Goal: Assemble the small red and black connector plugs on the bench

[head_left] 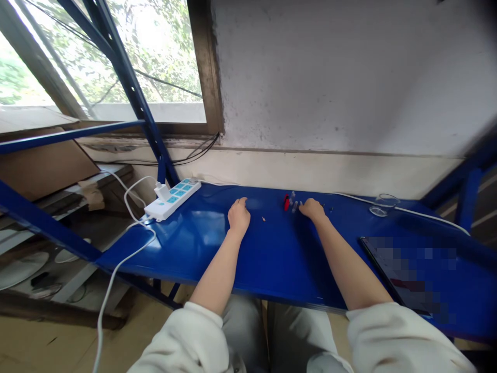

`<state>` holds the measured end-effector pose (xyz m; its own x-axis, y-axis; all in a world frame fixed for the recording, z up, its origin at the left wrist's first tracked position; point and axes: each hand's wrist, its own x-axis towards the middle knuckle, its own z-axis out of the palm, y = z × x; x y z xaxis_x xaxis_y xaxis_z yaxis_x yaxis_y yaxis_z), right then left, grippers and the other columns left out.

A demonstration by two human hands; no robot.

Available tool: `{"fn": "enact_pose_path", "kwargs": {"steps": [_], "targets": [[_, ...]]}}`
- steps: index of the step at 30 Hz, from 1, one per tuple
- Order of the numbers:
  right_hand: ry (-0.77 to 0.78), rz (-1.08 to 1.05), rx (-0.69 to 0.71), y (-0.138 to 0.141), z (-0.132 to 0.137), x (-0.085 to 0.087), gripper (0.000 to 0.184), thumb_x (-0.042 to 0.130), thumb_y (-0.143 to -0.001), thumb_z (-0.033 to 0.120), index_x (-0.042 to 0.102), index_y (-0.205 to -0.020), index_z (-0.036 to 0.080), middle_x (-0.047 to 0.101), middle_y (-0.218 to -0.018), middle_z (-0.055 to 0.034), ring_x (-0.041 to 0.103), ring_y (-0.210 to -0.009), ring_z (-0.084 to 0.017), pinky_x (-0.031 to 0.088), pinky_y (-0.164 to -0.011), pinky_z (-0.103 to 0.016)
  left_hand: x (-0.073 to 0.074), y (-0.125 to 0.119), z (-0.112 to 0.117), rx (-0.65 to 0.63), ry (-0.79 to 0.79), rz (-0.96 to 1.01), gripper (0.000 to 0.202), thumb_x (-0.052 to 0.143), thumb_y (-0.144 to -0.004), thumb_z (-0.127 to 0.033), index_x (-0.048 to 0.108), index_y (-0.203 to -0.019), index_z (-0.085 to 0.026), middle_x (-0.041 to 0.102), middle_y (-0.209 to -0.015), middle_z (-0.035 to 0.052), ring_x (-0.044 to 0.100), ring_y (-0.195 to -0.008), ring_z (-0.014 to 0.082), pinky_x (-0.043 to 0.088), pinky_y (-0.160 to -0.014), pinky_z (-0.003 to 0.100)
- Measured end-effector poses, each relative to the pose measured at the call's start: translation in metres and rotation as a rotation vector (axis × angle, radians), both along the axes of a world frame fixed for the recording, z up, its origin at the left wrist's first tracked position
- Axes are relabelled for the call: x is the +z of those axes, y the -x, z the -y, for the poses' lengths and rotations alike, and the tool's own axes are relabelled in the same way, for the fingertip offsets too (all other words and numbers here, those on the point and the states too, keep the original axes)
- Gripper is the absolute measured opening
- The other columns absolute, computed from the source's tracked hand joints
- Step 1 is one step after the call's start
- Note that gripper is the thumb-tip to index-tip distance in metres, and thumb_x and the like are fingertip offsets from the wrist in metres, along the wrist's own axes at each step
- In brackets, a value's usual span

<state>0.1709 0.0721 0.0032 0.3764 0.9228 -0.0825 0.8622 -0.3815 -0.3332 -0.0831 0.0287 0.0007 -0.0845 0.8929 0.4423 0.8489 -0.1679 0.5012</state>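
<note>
My left hand [239,216] rests on the blue tabletop [267,254] with its fingers curled in. Whether anything lies inside them is hidden. To its right is a tiny light-brown piece [263,218], apart from the fingers. My right hand [311,209] is closed at the fingertips, pinching what looks like a small clear piece [301,203]. Just left of those fingertips lie several small clear pieces [294,206], too small to name. Beside them is a red object [286,202], its kind unclear.
A white power strip [173,199] with a plug and cable sits at the left. On the right are a round clear glass item [378,211], a white cable [430,215] and a dark flat tablet-like device [399,277]. Blue metal posts [134,88] rise at the left end.
</note>
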Motion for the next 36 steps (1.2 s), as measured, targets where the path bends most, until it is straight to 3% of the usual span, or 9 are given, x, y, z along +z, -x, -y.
{"fn": "enact_pose_path", "kwargs": {"steps": [9,18,25,36], "targets": [[-0.232,-0.123,0.095,-0.007,0.004,-0.002,0.019,0.055,-0.070,0.031,0.064,-0.067,0.015,0.064,-0.064,-0.0062,0.060,-0.065,-0.017,0.042,-0.060,-0.023,0.001,0.000,0.001,0.010,0.003,0.036,0.036,0.036,-0.083,-0.011,0.055,-0.112,-0.019,0.060,-0.106,0.0078,0.056,-0.096,0.0193,0.044,-0.080,0.027],[-0.356,-0.159,0.106,-0.013,0.015,-0.016,0.017,0.056,-0.064,0.028,0.059,-0.075,0.015,0.061,-0.068,-0.0024,0.055,-0.064,-0.014,0.039,-0.060,-0.022,0.001,0.001,0.001,0.005,-0.015,0.061,0.034,0.036,-0.083,-0.012,0.056,-0.110,-0.019,0.060,-0.105,0.0079,0.057,-0.096,0.0195,0.044,-0.080,0.028],[-0.397,-0.189,0.222,-0.017,0.017,-0.021,0.013,0.053,-0.067,0.024,0.056,-0.077,0.015,0.059,-0.066,-0.0007,0.054,-0.063,-0.013,0.038,-0.060,-0.021,0.004,0.000,0.002,-0.001,-0.014,0.119,0.034,0.036,-0.083,-0.012,0.057,-0.108,-0.018,0.061,-0.105,0.0079,0.057,-0.096,0.0192,0.045,-0.082,0.028],[-0.355,-0.153,0.270,-0.013,0.013,-0.026,0.018,0.056,-0.072,0.030,0.062,-0.081,0.016,0.063,-0.072,-0.0025,0.057,-0.069,-0.014,0.040,-0.061,-0.022,-0.004,0.000,-0.009,-0.063,0.013,0.438,0.030,0.040,-0.079,-0.010,0.059,-0.101,-0.016,0.065,-0.095,0.0066,0.062,-0.083,0.0141,0.047,-0.078,0.026]]}}
